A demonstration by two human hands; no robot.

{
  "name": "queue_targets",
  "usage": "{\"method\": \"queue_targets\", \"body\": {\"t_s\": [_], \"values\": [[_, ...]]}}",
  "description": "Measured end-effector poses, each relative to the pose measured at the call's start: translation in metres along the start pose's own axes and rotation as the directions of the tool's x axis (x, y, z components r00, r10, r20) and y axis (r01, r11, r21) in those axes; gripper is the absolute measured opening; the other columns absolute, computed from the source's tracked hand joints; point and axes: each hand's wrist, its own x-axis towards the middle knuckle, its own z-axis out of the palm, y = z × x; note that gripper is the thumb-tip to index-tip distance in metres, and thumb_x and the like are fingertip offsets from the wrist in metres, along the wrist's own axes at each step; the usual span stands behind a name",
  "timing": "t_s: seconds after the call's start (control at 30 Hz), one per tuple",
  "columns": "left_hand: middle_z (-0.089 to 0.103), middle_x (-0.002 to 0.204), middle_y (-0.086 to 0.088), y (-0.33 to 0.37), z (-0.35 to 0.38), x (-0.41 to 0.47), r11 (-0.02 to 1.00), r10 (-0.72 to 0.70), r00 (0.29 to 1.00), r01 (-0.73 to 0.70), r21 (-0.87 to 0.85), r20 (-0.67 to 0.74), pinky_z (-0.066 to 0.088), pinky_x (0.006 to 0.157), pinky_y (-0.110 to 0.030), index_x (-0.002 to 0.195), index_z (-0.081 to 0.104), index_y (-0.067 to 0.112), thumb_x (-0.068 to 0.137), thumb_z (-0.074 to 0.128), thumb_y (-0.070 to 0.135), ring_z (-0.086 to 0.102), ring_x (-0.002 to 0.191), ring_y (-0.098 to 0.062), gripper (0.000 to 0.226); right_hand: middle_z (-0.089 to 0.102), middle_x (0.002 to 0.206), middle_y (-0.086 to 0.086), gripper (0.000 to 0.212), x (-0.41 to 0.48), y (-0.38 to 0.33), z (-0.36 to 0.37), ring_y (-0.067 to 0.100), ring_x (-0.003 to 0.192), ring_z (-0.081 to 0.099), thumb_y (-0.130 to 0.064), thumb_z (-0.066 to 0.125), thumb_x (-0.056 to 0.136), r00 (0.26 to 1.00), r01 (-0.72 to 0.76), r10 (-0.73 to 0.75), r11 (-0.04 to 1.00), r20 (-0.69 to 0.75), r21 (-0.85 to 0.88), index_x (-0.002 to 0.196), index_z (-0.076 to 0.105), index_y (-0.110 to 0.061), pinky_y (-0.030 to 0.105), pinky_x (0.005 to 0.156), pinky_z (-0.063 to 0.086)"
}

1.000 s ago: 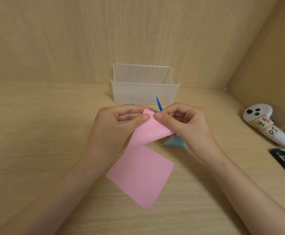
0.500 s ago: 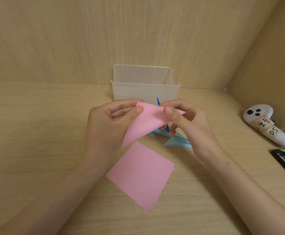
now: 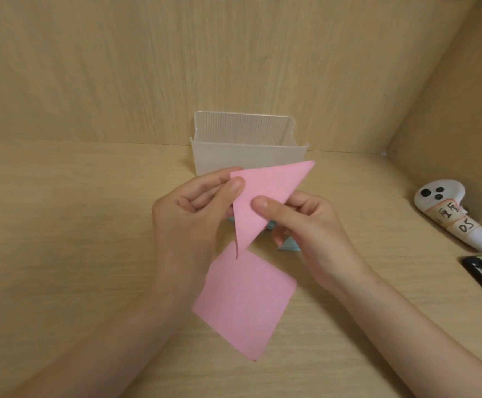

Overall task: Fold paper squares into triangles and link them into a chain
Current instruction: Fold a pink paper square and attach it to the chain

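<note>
Two hands on one pink triangle (image 3: 258,198)!
Left hand (image 3: 188,216) and right hand (image 3: 305,225) both pinch it above a flat pink square (image 3: 245,300).

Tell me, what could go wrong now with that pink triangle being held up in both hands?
The left hand and right hand pinch the pink triangle in mid-air; near its lower tip the layers look slightly apart, so the crease may set crooked.
The blue folded pieces lie mostly hidden under the hands and could get squashed.
A wrist might brush the loose pink square.
</note>
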Motion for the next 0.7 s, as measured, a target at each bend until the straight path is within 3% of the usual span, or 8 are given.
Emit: {"method": "queue_targets", "body": {"t_s": [0.13,0.23,0.4,0.7], "values": [[0.076,0.080,-0.001,-0.0032,-0.0011,0.0021,0.993,-0.093,0.996,0.092,-0.075,-0.009,0.056,0.063,-0.020,0.088,0.072,0.012,0.080,0.069,0.005,0.071,0.068,-0.012,0.010,0.066,0.081,0.014,0.029,0.0013,0.0016,-0.0019,0.015,0.063,0.049,-0.024,0.071,0.074,0.999,-0.031,0.032,0.999,-0.015,0.030,0.084,0.070,0.003,0.021,0.046,0.036],[0.076,0.083,-0.005,-0.0033,-0.0028,0.0046,0.985,-0.117,0.993,0.114,-0.128,-0.017,0.057,0.063,-0.023,0.092,0.071,0.008,0.080,0.069,0.007,0.072,0.071,-0.015,0.012,0.062,0.066,0.006,0.017,0.0007,0.0003,-0.0012,0.013,0.062,0.051,-0.023,0.066,0.078,1.000,-0.016,0.015,0.998,0.017,0.068,0.071,0.069,-0.008,0.021,0.046,0.035],[0.076,0.082,-0.002,-0.0057,-0.0030,0.0051,0.984,-0.111,0.993,0.106,-0.145,-0.028,0.056,0.068,-0.023,0.090,0.071,0.010,0.079,0.069,0.008,0.071,0.073,-0.014,0.011,0.061,0.064,0.003,0.017,0.0003,0.0003,0.0001,0.012,0.061,0.051,-0.023,0.066,0.079,1.000,-0.014,0.011,0.993,0.023,0.120,0.066,0.069,-0.014,0.021,0.046,0.035],[0.075,0.080,-0.002,-0.0050,-0.0025,0.0029,0.978,-0.102,0.995,0.097,-0.186,-0.020,0.053,0.060,-0.018,0.088,0.069,0.007,0.081,0.067,0.005,0.071,0.070,-0.012,0.007,0.061,0.061,0.008,0.019,-0.0010,-0.0030,0.0000,0.014,0.059,0.049,-0.025,0.067,0.076,0.998,0.004,-0.003,1.000,-0.057,0.014,0.067,0.067,-0.009,0.020,0.046,0.033]]}}
